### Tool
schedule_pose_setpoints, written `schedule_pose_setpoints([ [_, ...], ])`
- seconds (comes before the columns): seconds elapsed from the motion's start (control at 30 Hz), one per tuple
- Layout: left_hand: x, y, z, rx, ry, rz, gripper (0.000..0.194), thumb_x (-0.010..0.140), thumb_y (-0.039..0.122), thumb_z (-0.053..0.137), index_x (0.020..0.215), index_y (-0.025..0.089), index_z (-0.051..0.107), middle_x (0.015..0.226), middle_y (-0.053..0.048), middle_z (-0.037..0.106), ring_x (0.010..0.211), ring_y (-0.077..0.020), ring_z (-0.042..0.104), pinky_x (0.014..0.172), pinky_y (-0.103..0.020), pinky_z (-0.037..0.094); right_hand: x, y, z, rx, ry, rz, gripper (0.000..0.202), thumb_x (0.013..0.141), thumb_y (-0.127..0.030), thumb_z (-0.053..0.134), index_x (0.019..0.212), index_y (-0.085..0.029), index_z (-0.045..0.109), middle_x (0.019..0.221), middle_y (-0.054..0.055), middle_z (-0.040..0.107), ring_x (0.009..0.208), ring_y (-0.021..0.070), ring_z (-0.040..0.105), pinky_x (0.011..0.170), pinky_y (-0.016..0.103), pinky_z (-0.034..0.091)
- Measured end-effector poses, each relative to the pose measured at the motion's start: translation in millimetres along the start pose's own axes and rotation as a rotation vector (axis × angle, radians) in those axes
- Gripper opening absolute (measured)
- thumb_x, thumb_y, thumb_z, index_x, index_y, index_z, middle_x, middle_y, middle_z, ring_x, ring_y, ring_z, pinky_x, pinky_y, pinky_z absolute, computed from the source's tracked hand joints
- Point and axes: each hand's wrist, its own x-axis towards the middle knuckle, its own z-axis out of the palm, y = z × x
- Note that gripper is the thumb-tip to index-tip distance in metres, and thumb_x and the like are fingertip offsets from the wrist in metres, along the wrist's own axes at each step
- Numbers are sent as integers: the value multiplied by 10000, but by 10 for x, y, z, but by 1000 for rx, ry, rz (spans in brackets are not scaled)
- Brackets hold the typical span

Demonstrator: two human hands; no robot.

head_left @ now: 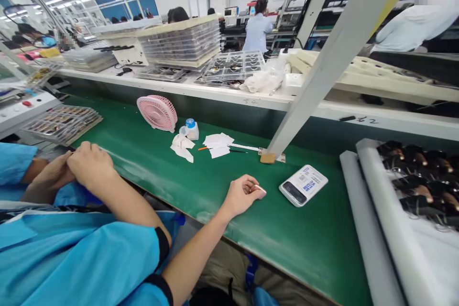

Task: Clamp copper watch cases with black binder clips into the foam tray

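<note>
Reaching in from the lower left, my left hand (244, 195) is just above the green mat. Its thumb and fingers are pinched on a small, shiny, copper-pink piece (261, 191), partly hidden by the fingertips; its exact kind I cannot make out. Just right of this hand lies a white digital scale (309, 179) with a dark display and blue print. My right hand does not show. At the left, a co-worker in a blue top holds both hands (88, 162) together; what is between them is hidden.
On the green mat (179, 181) stand a pink fan (158, 112), a blue-capped bottle (191, 128), crumpled tissue (182, 146) and white papers (218, 143). A white post (315, 81) slants up mid-bench. Black parts (419, 167) fill a foam tray at right. Stacked trays (182, 40) occupy the shelf.
</note>
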Motion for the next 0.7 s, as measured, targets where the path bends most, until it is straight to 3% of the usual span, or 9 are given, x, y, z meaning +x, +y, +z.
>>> schedule_pose_setpoints([
  [0.07,-3,-4,0,4,1,-3,279,681,306,832,867,188,659,784,-56,754,660,-151,657,599,-251,475,-426,92,-41,0,35,13,689,852,-635,300,414,-158,534,546,65,604,1009,197,723,689,310,427],
  [0.13,-6,3,-2,5,1,1,278,681,306,831,866,189,659,784,-56,754,662,-154,658,601,-253,478,-506,149,77,-5,75,23,716,816,-659,235,350,-166,465,509,94,570,1026,223,723,655,339,400],
  [0.23,-17,35,-7,17,-2,9,273,684,305,824,862,188,654,771,-52,744,657,-153,649,600,-253,474,33,169,524,-58,194,-11,719,801,-546,80,365,-154,495,561,151,607,1106,248,701,649,395,393],
  [0.3,-24,60,-7,27,-6,6,264,690,304,816,861,186,653,761,-47,735,654,-153,643,597,-253,472,511,187,838,-154,306,-52,733,782,-379,-6,479,-122,610,746,190,697,1153,242,681,668,405,411],
  [0.37,-29,77,-6,30,-4,0,258,689,301,811,858,185,654,755,-42,727,648,-150,638,594,-251,469,811,230,1035,-241,347,-52,733,755,-296,12,647,-89,707,908,190,734,1149,220,682,703,388,433],
  [0.43,-30,83,-5,24,1,-2,263,683,302,814,857,184,656,753,-39,724,640,-145,631,592,-250,466,874,288,1098,-288,335,-17,732,755,-281,50,807,-63,747,976,175,740,1130,186,685,750,371,439],
  [0.57,-30,82,-13,22,1,-4,279,672,313,828,854,186,659,748,-33,717,629,-140,619,590,-249,465,719,380,1057,-337,287,18,659,835,-237,128,1015,-53,735,1078,137,737,1181,127,638,823,339,408],
  [0.7,-34,84,-21,43,-12,3,264,685,312,821,861,186,669,750,-33,712,633,-137,608,588,-246,466,710,338,1001,-353,221,38,546,875,-268,244,995,-83,744,1085,70,747,1110,120,642,779,277,381],
])
